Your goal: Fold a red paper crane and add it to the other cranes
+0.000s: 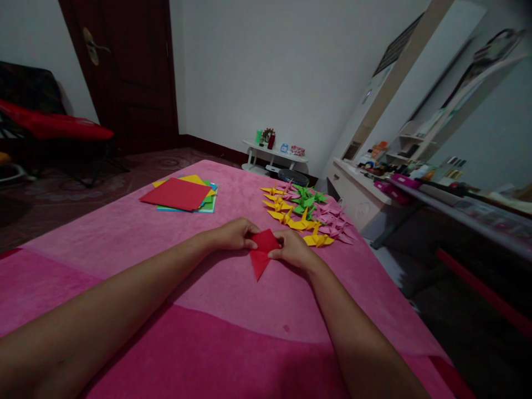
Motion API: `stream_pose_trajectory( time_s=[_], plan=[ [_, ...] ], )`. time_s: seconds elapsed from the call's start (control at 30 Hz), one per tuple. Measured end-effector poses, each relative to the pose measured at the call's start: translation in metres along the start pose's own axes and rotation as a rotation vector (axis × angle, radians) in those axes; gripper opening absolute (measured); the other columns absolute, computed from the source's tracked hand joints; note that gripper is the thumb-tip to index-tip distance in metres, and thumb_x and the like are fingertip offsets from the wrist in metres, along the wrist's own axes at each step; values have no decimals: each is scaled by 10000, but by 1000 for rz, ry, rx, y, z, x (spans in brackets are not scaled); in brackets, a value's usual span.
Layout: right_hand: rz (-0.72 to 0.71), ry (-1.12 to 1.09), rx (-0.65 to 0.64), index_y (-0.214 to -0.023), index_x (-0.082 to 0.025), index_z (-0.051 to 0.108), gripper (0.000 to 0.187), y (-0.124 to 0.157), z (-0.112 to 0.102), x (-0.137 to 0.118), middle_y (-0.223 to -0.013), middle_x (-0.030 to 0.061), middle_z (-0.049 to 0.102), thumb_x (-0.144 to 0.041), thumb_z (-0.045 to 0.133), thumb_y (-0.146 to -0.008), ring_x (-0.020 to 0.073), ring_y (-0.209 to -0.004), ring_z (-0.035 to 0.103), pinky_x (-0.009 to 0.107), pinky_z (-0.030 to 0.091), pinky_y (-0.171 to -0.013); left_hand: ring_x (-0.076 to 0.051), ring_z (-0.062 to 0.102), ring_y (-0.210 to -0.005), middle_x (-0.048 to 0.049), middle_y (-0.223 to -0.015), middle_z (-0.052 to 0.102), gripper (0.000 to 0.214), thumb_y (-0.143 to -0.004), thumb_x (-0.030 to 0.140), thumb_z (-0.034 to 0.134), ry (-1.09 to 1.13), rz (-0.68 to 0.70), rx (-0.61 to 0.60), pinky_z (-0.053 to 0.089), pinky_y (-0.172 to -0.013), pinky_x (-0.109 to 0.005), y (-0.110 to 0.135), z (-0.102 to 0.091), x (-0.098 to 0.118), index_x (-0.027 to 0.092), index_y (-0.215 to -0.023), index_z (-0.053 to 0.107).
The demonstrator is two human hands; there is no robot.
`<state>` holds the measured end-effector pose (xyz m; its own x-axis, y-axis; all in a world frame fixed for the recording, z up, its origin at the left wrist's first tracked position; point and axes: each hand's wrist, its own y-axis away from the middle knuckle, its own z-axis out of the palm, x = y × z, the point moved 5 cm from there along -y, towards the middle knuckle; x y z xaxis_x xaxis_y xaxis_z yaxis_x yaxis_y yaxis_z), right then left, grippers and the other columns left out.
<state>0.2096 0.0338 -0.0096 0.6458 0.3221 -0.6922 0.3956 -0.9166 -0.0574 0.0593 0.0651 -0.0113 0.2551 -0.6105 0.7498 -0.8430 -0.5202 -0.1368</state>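
A partly folded piece of red origami paper (262, 249), shaped like a kite with its long point toward me, is held just over the pink cloth (233, 293). My left hand (236, 235) pinches its left corner between thumb and fingers. On the opposite side, my right hand (293, 248) grips the right corner, the thumb lying on the paper's face. Folded paper cranes in yellow (302, 223), green (306, 198) and pink (332, 217) stand in rows just beyond my right hand. Fingertips behind the paper are hidden.
A stack of coloured paper sheets (178, 194), red on top, lies at the far left of the cloth. Behind stands a low white shelf (274, 151) with small items. A cluttered dressing table (357, 180) is at the right, a red chair (62, 127) at the left.
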Motion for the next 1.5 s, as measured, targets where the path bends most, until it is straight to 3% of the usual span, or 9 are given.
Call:
stream_pose_trajectory(
  time_s=[0.13,0.4,0.6,0.73,0.93,1.03,1.33,1.5],
  plan=[
    [41,-236,-70,-773,-140,669,194,-1,6,5,-704,-25,610,-175,667,-582,137,-638,525,217,369,-573,-108,514,-625,14,-709,604,221,-707,284,639,170,-52,-28,383,-572,-188,0,0,-4,104,-833,654],
    [85,-269,18,-779,-151,677,272,-2,8,0,-690,-20,626,-141,707,-509,141,-618,529,223,385,-556,-141,578,-738,-64,-921,652,423,-605,223,727,407,-56,-105,451,-668,-240,-1,6,6,103,-993,611],
    [71,-281,4,-744,-132,640,225,-3,12,-1,-671,-30,593,-153,699,-527,106,-578,494,204,365,-537,-113,516,-631,2,-758,599,393,-563,249,743,95,-88,42,384,-549,-194,-6,4,5,116,-903,596],
    [89,-216,17,-744,-136,628,261,-2,12,-4,-658,-36,581,-183,730,-508,96,-552,470,196,337,-502,-116,506,-628,9,-755,592,407,-559,292,741,-100,-91,120,362,-540,-197,-6,2,11,127,-901,593],
    [85,-248,-32,-731,-136,617,202,-1,10,-3,-657,-40,569,-137,680,-539,92,-554,466,192,340,-513,-100,480,-542,17,-624,584,139,-649,213,647,-158,-85,23,316,-500,-193,-1,4,18,115,-748,650],
    [64,-221,-74,-701,-137,609,157,-1,7,-1,-637,-48,543,-130,658,-553,90,-553,455,189,319,-506,-99,477,-520,16,-590,585,107,-674,196,611,-171,-59,-13,312,-503,-199,0,4,16,117,-712,672],
    [-8,168,-20,-563,-148,574,89,0,-5,-15,-513,-64,432,-127,660,-549,76,-489,385,208,211,-475,-94,462,-503,11,-540,575,100,-609,85,576,-207,70,-4,298,-521,-207,-4,6,24,126,-612,668],
    [-45,372,3,-610,-158,653,86,4,-5,-32,-522,-54,491,-87,643,-562,78,-497,430,214,210,-482,-79,444,-480,-5,-547,600,141,-635,65,547,-349,163,-38,288,-510,-202,-5,8,29,117,-607,675]
  ],
)
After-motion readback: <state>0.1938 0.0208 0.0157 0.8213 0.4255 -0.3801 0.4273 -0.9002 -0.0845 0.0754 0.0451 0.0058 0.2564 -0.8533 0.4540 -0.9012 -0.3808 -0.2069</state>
